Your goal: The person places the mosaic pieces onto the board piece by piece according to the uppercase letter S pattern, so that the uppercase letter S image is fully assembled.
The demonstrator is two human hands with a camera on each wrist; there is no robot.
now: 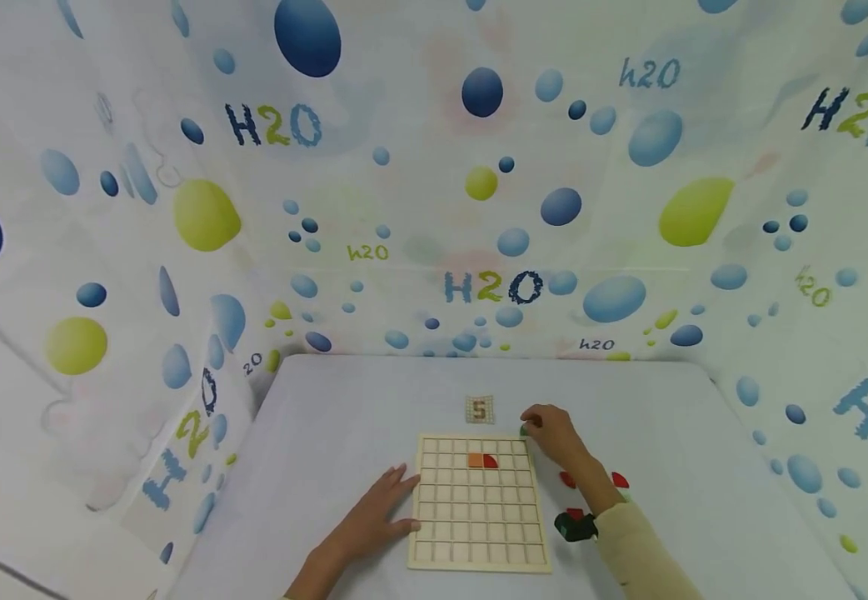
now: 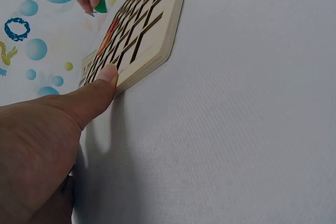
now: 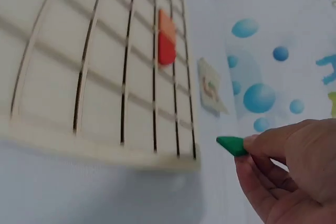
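Observation:
A pale wooden grid board (image 1: pixel 479 531) lies on the white table. My left hand (image 1: pixel 381 518) rests at its left edge, fingers extended; in the left wrist view the thumb (image 2: pixel 100 90) touches the rim. One orange square (image 1: pixel 475 460) and a red rounded piece (image 1: pixel 490 461) sit side by side in cells near the far side. Beyond the board's far right corner, my right hand (image 1: pixel 556 435) pinches a small green piece (image 3: pixel 232 145) between thumb and fingers, raised off the board. A small card with an S-like figure (image 1: pixel 479 409) lies past the far edge.
Right of the board, partly under my right forearm, lie red pieces (image 1: pixel 621 480) and dark green pieces (image 1: pixel 573 527). A white curtain with blue and green dots (image 1: pixel 404 192) hangs behind the table's far edge and along both sides.

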